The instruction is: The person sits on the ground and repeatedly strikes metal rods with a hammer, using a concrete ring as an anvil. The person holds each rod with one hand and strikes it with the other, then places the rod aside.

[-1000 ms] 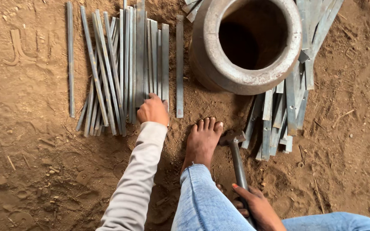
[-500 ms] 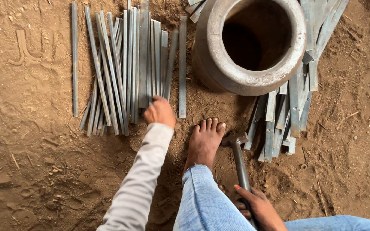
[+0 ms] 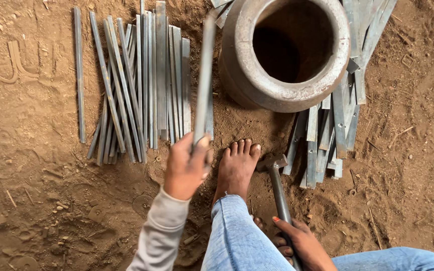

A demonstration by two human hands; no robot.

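L hand (image 3: 186,168) grips strip (image 3: 203,85), long axis twd 12 o'clock; R hand (image 3: 302,243) clamps hammer (image 3: 279,190), head at 12.

Bare reddish-brown dirt floor (image 3: 36,200), scuffed and pebbly, in daylight.

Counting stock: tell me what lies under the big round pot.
Flat grey metal strips poke out from beneath the pot on its right side and top edge. How far under they reach is hidden.
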